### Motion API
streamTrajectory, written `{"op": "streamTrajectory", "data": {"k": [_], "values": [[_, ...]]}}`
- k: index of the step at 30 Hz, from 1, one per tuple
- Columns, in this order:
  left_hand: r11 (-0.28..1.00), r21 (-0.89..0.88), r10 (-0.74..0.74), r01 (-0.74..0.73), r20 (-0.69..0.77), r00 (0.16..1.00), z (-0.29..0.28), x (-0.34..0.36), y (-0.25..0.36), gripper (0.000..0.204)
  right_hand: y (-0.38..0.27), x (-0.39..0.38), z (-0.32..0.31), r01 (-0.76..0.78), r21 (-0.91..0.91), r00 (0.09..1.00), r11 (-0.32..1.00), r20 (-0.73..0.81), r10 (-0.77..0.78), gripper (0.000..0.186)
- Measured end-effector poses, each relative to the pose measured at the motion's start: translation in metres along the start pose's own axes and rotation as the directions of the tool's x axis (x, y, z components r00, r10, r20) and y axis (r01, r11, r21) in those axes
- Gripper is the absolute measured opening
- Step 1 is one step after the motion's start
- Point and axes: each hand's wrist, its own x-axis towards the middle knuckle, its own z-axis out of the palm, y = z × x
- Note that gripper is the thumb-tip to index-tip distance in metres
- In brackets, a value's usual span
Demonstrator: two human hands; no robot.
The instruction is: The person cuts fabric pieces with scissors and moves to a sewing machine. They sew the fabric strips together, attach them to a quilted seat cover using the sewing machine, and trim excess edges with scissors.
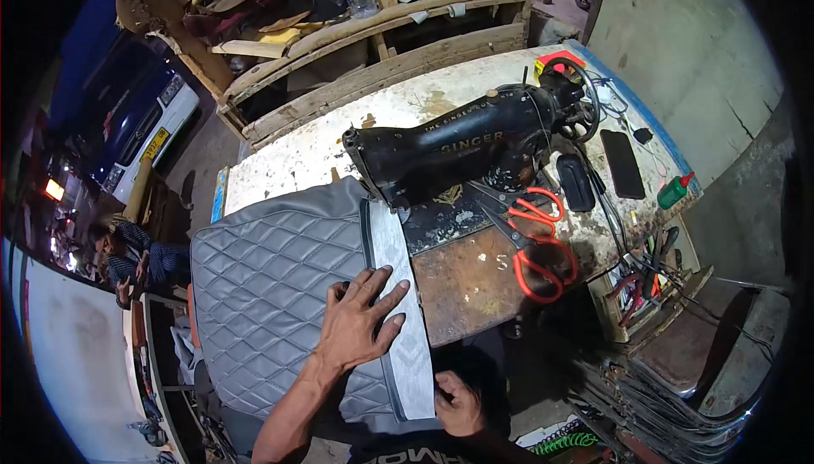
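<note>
2 pairs of orange-handled steel scissors [532,239] lie on the worn wooden table [475,282], a flat black phone [623,164] and small green plastic bottle [674,191] lying beyond.

I am working at a worn, stained table [322,155] that is carrying a black sewing machine [462,149]. A grey quilted cover [271,277] is lying across its near left part under my left hand [360,320], two red-handled scissors [534,239] are lying just right of the machine, and a dark phone [623,164] and a black case [576,183] are resting further right
</note>
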Motion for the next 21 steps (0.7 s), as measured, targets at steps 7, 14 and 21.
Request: {"op": "streamTrajectory", "data": {"k": [7,14,21], "values": [[0.988,-0.12,0.094,-0.093,0.008,0.996,-0.008,0.007,-0.019,0.059,-0.051,0.022,-0.028,0.171,-0.153,0.951,0.973,0.284,-0.123,0.069],[0.917,0.139,0.342,-0.375,0.214,0.915,-0.031,0.052,-0.058,0.086,-0.054,0.023,-0.031,0.189,0.023,0.958,0.982,0.215,-0.189,0.069],[0.924,0.015,0.376,-0.382,0.143,0.916,-0.01,0.044,-0.077,0.081,-0.068,0.023,-0.037,0.09,-0.035,0.957,0.995,0.28,-0.077,0.069]]}}
